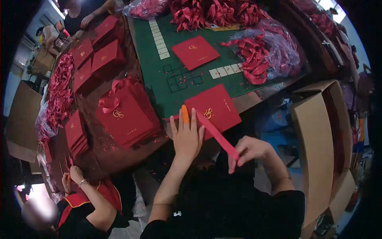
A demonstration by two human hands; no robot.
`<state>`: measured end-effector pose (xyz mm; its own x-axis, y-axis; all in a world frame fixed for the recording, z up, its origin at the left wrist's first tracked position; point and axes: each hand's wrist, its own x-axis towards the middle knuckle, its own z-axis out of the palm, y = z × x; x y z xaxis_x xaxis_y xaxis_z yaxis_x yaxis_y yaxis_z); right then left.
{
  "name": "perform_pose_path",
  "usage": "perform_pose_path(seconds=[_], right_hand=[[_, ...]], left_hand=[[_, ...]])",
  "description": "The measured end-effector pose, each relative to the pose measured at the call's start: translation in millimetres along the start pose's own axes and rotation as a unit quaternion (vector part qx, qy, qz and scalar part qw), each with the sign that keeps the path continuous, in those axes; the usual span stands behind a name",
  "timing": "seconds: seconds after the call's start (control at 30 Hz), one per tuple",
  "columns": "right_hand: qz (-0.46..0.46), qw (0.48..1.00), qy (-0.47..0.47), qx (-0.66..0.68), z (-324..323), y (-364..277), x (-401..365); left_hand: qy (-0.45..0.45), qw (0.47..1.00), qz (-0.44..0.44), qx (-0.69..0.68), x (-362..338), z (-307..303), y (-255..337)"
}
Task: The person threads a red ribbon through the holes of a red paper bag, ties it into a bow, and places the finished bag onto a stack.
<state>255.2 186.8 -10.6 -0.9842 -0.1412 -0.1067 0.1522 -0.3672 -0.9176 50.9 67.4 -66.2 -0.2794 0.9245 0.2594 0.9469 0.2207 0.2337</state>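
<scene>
My left hand (186, 137) lies flat with fingers spread on the lower left part of a red bag (223, 105) with a gold logo, at the table's near edge. One of its fingers wears an orange cover (185, 114). My right hand (250, 151), out past the table edge, pinches the end of a pink-red ribbon (217, 135). The ribbon runs taut and slanting from the bag, beside my left fingertips, to my right fingers. Another red bag (195, 52) lies flat farther back on the green mat (159, 81).
Stacked red bags (129, 115) stand at the left, with ribbon piles (59, 95) beyond. Bundled ribbons in plastic (278, 51) lie back right. A cardboard box (314, 139) stands right. A co-worker's hands (75, 175) are lower left; another person (85, 18) is upper left.
</scene>
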Motion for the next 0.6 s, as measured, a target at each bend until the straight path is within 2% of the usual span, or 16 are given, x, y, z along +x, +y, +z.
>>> perform_pose_path(seconds=[0.03,0.07,0.1,0.13,0.2,0.23,0.27,0.33,0.37,0.4,0.47,0.5,0.6], right_hand=[[-0.131,0.991,-0.025,-0.029,-7,4,12],[-0.105,0.990,0.086,0.037,-4,1,16],[-0.105,0.970,0.210,-0.069,-15,14,26],[-0.134,0.912,0.287,-0.261,-11,-3,42],[-0.138,0.894,0.359,-0.230,-27,10,63],[-0.109,0.912,0.366,-0.151,-29,12,67],[-0.108,0.912,0.366,-0.150,-31,18,69],[-0.129,0.922,0.361,-0.046,-37,31,73],[-0.139,0.921,0.361,-0.043,-38,36,73],[-0.136,0.921,0.363,-0.041,-39,39,72],[-0.128,0.913,0.349,-0.168,-41,40,70],[-0.092,0.909,0.351,-0.205,-38,37,68],[-0.076,0.923,0.321,-0.198,-41,35,64]], left_hand=[[0.003,1.000,-0.004,-0.029,0,1,-2],[0.005,0.998,-0.008,-0.058,0,1,-4],[0.051,0.994,0.000,-0.096,-1,-4,-7],[0.083,0.991,-0.007,-0.101,-6,-2,-12],[0.161,0.981,-0.010,-0.112,-12,-5,-18],[0.154,0.982,-0.004,-0.110,-16,-5,-21],[0.148,0.983,0.001,-0.108,-21,-5,-22],[0.107,0.984,-0.014,-0.141,-25,-7,-15],[0.093,0.985,-0.014,-0.144,-26,-7,-11],[0.086,0.983,-0.017,-0.160,-28,-1,-9],[0.097,0.983,-0.028,-0.153,-28,4,-4],[0.108,0.983,-0.039,-0.145,-27,5,-2],[0.121,0.974,-0.077,-0.176,-25,3,0]])
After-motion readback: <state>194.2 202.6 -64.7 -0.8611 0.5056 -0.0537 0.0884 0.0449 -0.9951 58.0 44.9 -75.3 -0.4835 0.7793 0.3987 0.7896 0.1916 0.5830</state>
